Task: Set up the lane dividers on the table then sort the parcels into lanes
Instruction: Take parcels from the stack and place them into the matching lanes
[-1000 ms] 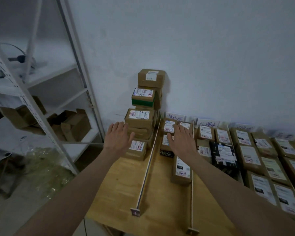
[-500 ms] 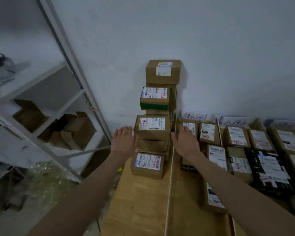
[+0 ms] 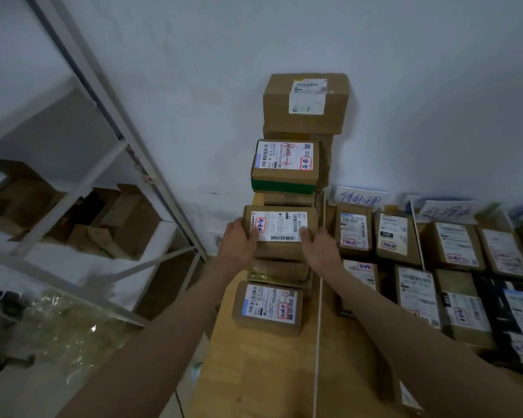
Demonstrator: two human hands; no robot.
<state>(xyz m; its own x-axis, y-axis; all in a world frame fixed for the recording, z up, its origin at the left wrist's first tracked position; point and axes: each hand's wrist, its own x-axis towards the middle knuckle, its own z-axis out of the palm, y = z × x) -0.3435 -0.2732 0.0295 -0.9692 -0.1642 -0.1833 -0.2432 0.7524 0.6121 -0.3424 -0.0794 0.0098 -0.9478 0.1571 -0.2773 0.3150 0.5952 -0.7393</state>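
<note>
A stepped stack of brown parcels stands at the left end of the wooden table [image 3: 260,372], against the wall. My left hand [image 3: 238,242] and my right hand [image 3: 316,245] grip the two sides of the labelled parcel [image 3: 280,227] in the middle of the stack, thumbs on its top. Above it sit a green-banded parcel [image 3: 284,165] and a large top box [image 3: 305,102]. In front lies a single labelled parcel [image 3: 267,307]. A thin metal lane divider [image 3: 318,327] runs along the stack's right side; another divider [image 3: 417,236] stands further right.
Lanes right of the divider hold several labelled parcels [image 3: 352,232]. Handwritten lane signs [image 3: 360,199] lean on the wall behind them. A white metal shelf rack [image 3: 109,137] with open cartons stands left of the table, beyond its edge.
Both hands moved from hovering beside the stack to gripping the middle parcel's sides. The view came closer to the stack and shifted left.
</note>
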